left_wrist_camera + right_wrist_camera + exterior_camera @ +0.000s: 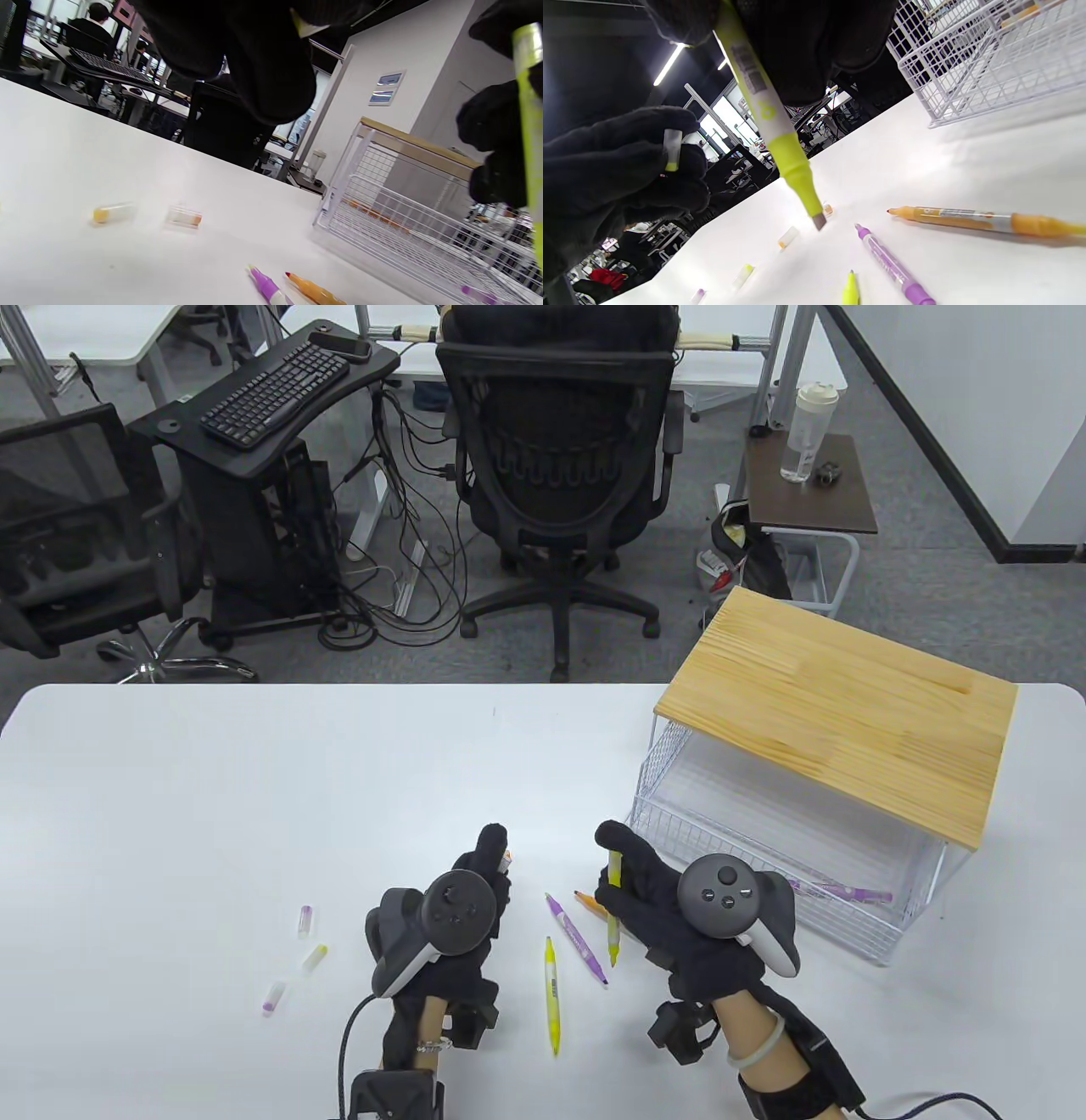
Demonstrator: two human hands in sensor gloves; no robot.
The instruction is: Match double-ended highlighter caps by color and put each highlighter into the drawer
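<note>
My right hand grips a yellow-green highlighter above the table, its bare chisel tip pointing down. My left hand is raised beside it and pinches a clear cap with a yellow end. On the table between the hands lie a yellow highlighter, a purple one and an orange one, all uncapped at the ends I see. Two orange caps lie beyond my left hand. The white wire drawer stands pulled out at right, with a purple highlighter in it.
Two purple caps and a yellow cap lie at the left. A wooden top covers the drawer's frame. Office chairs and a keyboard stand are on the floor beyond the table's far edge.
</note>
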